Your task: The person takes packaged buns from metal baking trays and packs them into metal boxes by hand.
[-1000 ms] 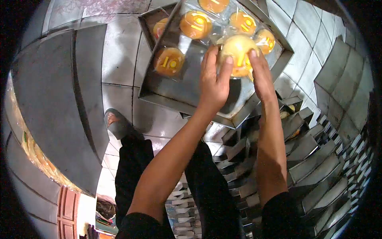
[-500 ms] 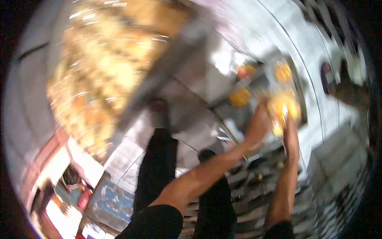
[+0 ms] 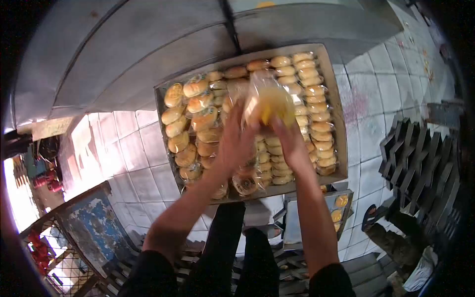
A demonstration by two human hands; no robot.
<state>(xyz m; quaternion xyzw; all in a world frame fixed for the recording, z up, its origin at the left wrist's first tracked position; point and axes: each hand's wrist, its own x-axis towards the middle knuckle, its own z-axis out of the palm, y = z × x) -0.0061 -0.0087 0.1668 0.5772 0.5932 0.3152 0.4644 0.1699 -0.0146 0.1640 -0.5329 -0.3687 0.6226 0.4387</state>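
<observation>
Between my two hands is a bagged yellow bun (image 3: 274, 105), blurred by motion, with clear plastic showing above it. My left hand (image 3: 238, 141) is on its left side and my right hand (image 3: 288, 141) on its lower right; the fingers of both are partly smeared. Both hands are over a large box (image 3: 338, 133) packed with rows of buns in clear wrappers. Round, browner wrapped buns (image 3: 185, 156) fill the left part of the box, and paler oval ones (image 3: 321, 126) stand in stacks on the right.
A metal tray (image 3: 297, 222) with a few buns lies below the box. Stacked dark metal trays (image 3: 420, 163) stand on the tiled floor at right. Another person's legs and sandal (image 3: 370, 217) show at lower right. Grey metal surfaces (image 3: 163, 44) run behind the box.
My hands and the bun have moved from above the metal tray to above the large box of buns. The view has turned, so the tray now shows at the lower right.
</observation>
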